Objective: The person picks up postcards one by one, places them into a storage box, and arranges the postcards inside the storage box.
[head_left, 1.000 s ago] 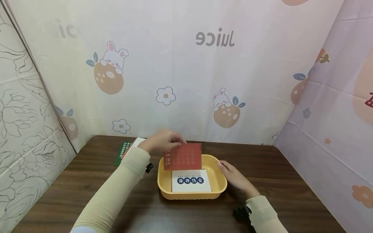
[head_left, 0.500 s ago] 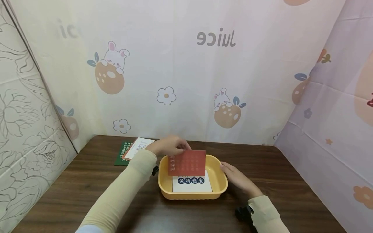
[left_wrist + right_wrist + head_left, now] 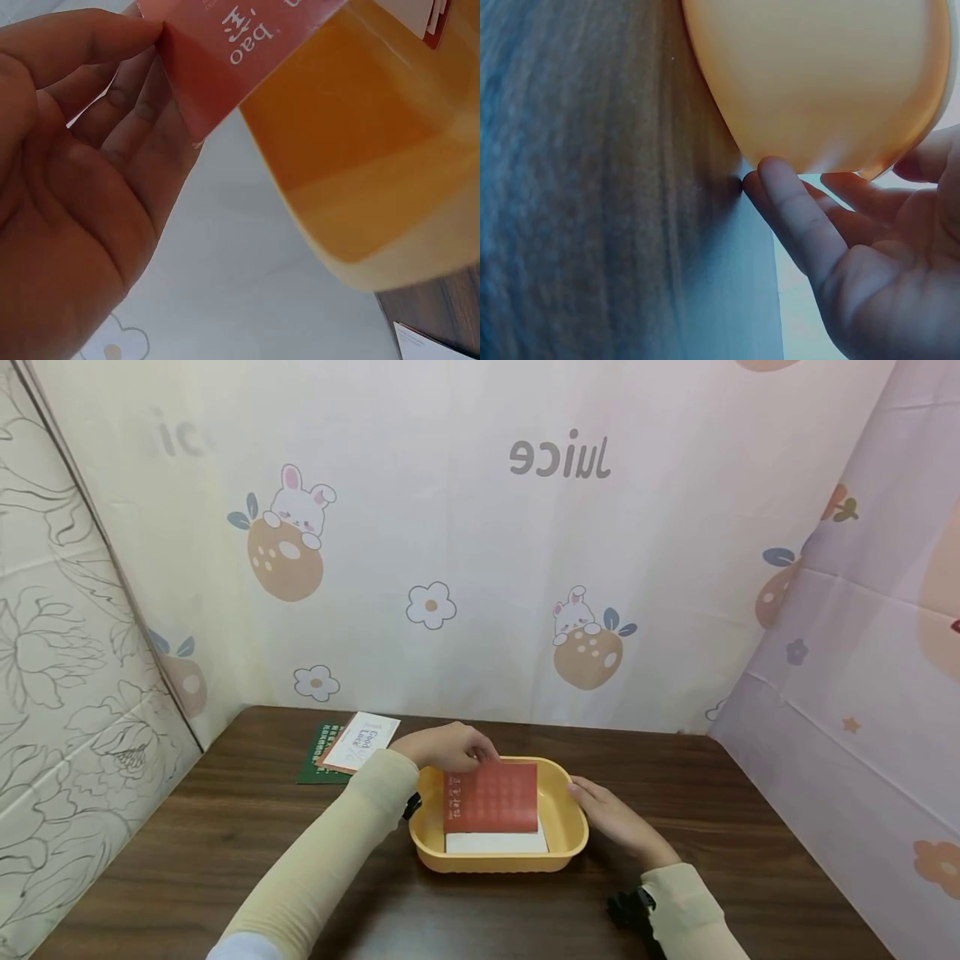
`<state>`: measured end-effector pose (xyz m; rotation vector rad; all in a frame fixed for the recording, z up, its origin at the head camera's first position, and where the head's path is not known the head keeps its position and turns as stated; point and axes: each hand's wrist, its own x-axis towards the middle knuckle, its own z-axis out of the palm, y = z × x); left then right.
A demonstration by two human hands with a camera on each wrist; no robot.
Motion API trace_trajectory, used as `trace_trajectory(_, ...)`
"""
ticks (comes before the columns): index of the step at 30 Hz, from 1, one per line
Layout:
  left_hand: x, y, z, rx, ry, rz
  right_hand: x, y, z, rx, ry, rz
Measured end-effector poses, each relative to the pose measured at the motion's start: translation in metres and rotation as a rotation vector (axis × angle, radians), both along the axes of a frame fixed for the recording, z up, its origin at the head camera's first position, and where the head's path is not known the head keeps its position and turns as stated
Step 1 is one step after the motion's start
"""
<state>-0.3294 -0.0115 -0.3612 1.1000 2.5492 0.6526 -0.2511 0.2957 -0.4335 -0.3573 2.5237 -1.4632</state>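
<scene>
My left hand [image 3: 450, 747] pinches the top edge of a red card [image 3: 491, 802] printed with pale characters. In the left wrist view, the thumb and fingers grip one corner of it. The card leans inside a yellow plastic basin [image 3: 562, 814], its lower edge overlapping a white card [image 3: 495, 843] and covering that card's print. White cards with a red one beneath [image 3: 433, 19] show in the basin in the left wrist view. At the basin's right end, my right hand [image 3: 618, 818] rests against the outer wall with extended fingers [image 3: 799, 214], the thumb up by the rim.
Left of the basin, a small pile lies on the dark wooden table [image 3: 720, 860]: a white "Good Luck" card [image 3: 363, 739] over an orange-edged one and a green card [image 3: 318, 768]. Printed curtains [image 3: 480, 527] stand behind and on both sides.
My left hand has lowered the red card into the basin, moving slightly right and nearer; it now covers the white card's blue print. More of the pile shows at left. The right hand stays put.
</scene>
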Motion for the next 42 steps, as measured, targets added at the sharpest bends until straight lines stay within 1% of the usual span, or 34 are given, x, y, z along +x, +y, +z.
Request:
trace_trajectory(3,-0.001,0.002,-0.001,-0.02,0.006,-0.004,0.0,0.0,0.0,0.02,0.009,-0.015)
trace_trajectory(5,0.0,0.005,-0.001,-0.032,-0.008,0.007,0.0,0.0,0.0,0.027,0.012,-0.02)
trace_trajectory(10,0.004,0.01,-0.002,-0.049,-0.08,0.061,0.0,0.0,-0.001,0.022,0.014,-0.013)
trace_trajectory(12,0.007,0.013,-0.002,-0.054,-0.096,0.083,0.0,0.0,-0.002,0.013,0.011,-0.01)
trace_trajectory(14,0.008,0.015,-0.003,-0.067,-0.086,0.092,0.0,0.0,-0.002,0.008,0.007,-0.001)
trace_trajectory(16,0.009,0.017,-0.003,-0.09,-0.056,0.097,0.0,-0.001,-0.002,-0.001,0.002,0.007)
trace_trajectory(19,0.011,0.019,-0.003,-0.124,-0.018,0.1,0.0,-0.001,-0.002,0.002,0.003,0.007)
trace_trajectory(21,0.013,0.021,-0.003,-0.141,-0.005,0.106,0.0,-0.001,-0.002,0.007,0.003,-0.003)
trace_trajectory(26,0.015,0.026,-0.004,-0.176,0.017,0.132,0.0,0.001,-0.002,0.016,-0.001,-0.016)
trace_trajectory(33,0.015,0.033,-0.01,-0.217,0.036,0.146,0.0,0.001,-0.001,0.006,-0.007,-0.006)
trace_trajectory(42,0.023,0.037,-0.011,-0.265,0.082,0.191,0.0,0.001,-0.001,0.005,-0.007,0.002)
